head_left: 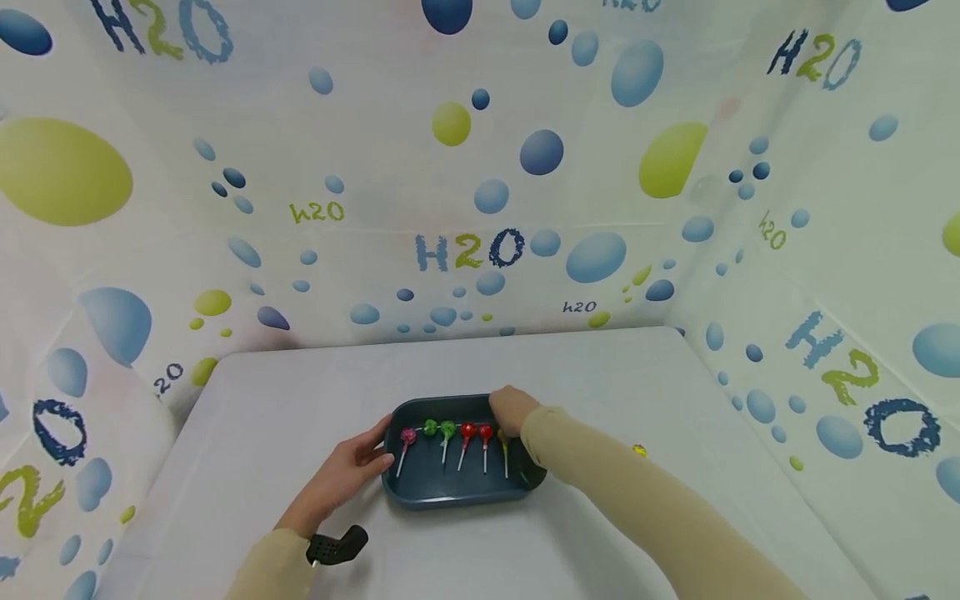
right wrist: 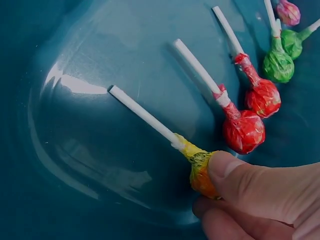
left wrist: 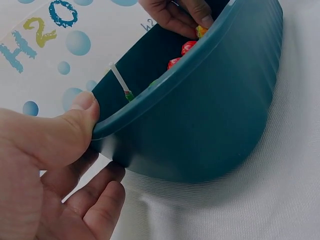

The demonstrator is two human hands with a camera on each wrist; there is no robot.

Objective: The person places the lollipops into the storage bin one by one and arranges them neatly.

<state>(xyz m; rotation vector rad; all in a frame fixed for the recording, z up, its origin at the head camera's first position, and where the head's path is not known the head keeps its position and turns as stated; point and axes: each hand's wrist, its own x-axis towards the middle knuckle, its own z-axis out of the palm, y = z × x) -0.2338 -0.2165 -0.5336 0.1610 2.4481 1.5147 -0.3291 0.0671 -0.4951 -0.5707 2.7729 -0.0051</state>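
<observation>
My left hand (head_left: 339, 477) grips the left end of a dark blue-green tray (head_left: 431, 490), thumb (left wrist: 82, 107) on its rim and fingers against the outer wall. Inside the tray my right hand (right wrist: 255, 187) pinches the wrapped head of a yellow-orange lollipop (right wrist: 201, 177) between thumb and finger. Its white stick lies toward the near side. Beside it in a row are two red lollipops (right wrist: 244, 132), two green lollipops (right wrist: 278, 62) and a pink lollipop (right wrist: 288, 12). One green lollipop's stick points sideways. The right hand hides part of the tray's far right corner.
A small yellow wrapped thing (head_left: 639, 450) lies on the white tabletop (head_left: 300, 392), to the right of the tray and partly behind the right sleeve (head_left: 622, 483). Sheeting (head_left: 390, 167) printed with bubbles and H2O stands around the table's back and sides.
</observation>
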